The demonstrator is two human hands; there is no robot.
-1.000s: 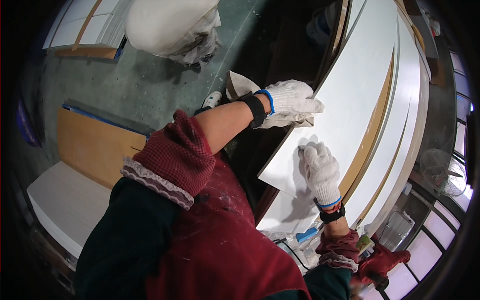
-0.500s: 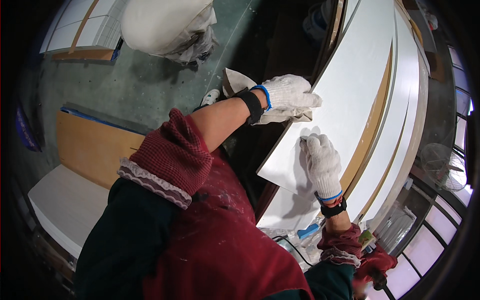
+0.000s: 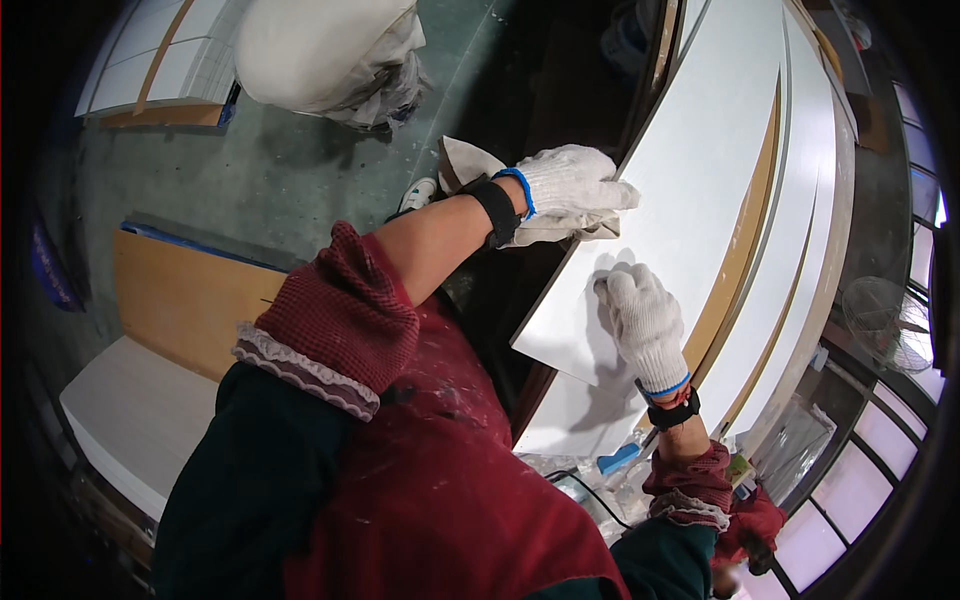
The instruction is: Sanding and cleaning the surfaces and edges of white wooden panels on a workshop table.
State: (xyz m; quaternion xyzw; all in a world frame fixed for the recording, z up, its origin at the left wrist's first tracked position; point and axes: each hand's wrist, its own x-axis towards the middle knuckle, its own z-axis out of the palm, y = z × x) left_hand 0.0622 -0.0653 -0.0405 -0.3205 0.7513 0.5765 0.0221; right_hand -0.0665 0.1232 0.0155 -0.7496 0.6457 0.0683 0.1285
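A long white panel lies before me, on top of other white boards. At its left edge, my left hand in a white knit glove is closed on a beige cloth, which hangs over the edge. The thumb side of that glove rests on the panel. Lower down, my right hand, gloved too, is closed with its fingertips down at the white surface. Whatever its fingers pinch, if anything, is hidden by the glove and its shadow.
A blue object lies near plastic wrap beside the panel's near end. White boards with a brown sheet stand at lower left. A covered pale bundle sits on the floor. A fan stands at right; another person's red clothing shows lower right.
The view has shifted slightly. My right hand has moved very little over the panel, its fingers still closed. My left hand stays at the edge with the cloth.
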